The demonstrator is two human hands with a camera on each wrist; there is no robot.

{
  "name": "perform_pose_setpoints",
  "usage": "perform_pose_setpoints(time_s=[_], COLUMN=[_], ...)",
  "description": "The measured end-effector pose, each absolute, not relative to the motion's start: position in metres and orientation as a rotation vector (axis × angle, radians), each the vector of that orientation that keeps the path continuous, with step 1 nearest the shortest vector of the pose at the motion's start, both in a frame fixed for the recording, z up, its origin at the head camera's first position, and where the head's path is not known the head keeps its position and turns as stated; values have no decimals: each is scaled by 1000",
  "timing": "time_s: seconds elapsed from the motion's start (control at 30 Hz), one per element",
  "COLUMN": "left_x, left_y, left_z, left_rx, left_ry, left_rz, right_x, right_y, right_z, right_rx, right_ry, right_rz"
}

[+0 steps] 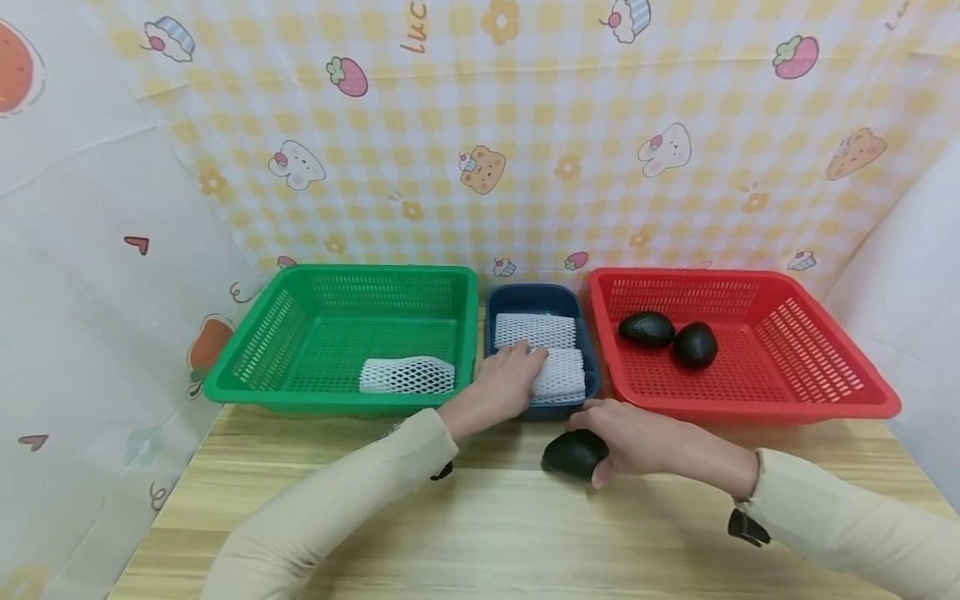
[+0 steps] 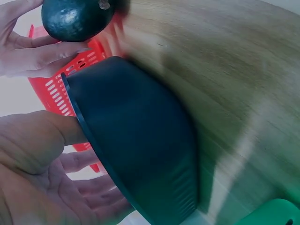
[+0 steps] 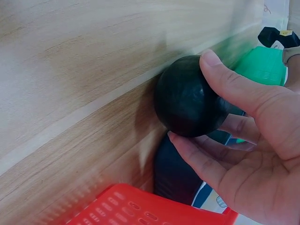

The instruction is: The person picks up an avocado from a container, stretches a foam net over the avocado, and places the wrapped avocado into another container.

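Note:
My right hand (image 1: 630, 433) grips a dark avocado (image 1: 575, 455) just above the wooden table, in front of a small blue bin (image 1: 536, 294). In the right wrist view the thumb and fingers hold the avocado (image 3: 190, 98) from opposite sides. My left hand (image 1: 504, 379) reaches over the blue bin's left side, its fingers at the white foam net sleeves (image 1: 561, 372) inside. The bin's wall (image 2: 136, 136) hides those fingertips in the left wrist view. Another netted sleeve with wide-open mesh (image 1: 407, 376) lies in the green basket (image 1: 341, 406).
On the right, a red basket (image 1: 757, 408) contains two avocados, one lying on its side (image 1: 647, 329) and one beside it (image 1: 695, 345). The three containers stand in a row at the back of the wooden table (image 1: 480, 533), before a checked cloth (image 1: 450, 125).

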State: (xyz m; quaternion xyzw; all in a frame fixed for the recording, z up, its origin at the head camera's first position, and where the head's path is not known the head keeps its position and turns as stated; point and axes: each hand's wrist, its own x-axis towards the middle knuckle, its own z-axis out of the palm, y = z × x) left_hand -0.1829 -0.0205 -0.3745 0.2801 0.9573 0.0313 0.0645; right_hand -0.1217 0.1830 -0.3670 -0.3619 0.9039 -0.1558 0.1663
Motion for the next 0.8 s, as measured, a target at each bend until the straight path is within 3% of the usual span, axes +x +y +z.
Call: perform_pose_setpoints(time_s=[0.47, 0.8], left_x=[-185, -176], left_y=[-20, -33], left_z=[-374, -356], left_rx=[834, 963], left_ry=[2902, 3015], left_rz=[120, 249], right_x=[-120, -122], right_y=[183, 183], right_z=[-364, -365], right_rx=[-1044, -963], right_ry=[2555, 2561], right_rz=[-454, -443])
